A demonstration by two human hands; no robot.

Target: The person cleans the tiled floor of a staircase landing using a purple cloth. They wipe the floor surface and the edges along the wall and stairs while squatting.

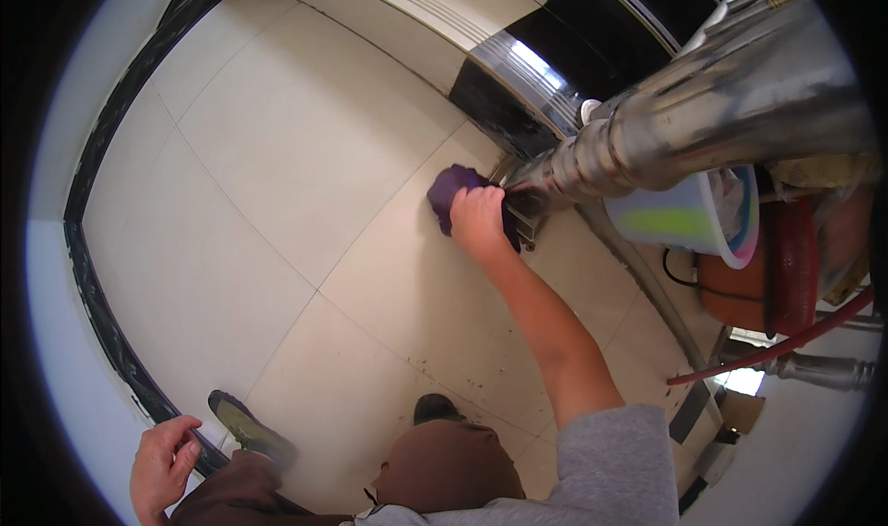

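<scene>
A bunched purple cloth [449, 187] is gripped in my right hand [479, 219], which reaches forward with the arm extended. The cloth presses against the foot of a shiny metal newel post [659, 137], beside its square metal base [528, 229]. Part of the cloth hides under my fingers and the near side of the base. Down at the lower left, my left hand [165, 460] hangs by my knee, holding nothing, its fingers loosely curled and apart. Cream floor tiles [374, 276] spread beneath both hands.
A tiled stair step [496, 106] rises behind the post. To the right are a translucent plastic bucket [659, 214], a rounded orange-red object [735, 293] and a red hose [770, 354]. Black skirting [87, 269] edges the left wall. Small debris [475, 384] lies near my shoe [436, 408].
</scene>
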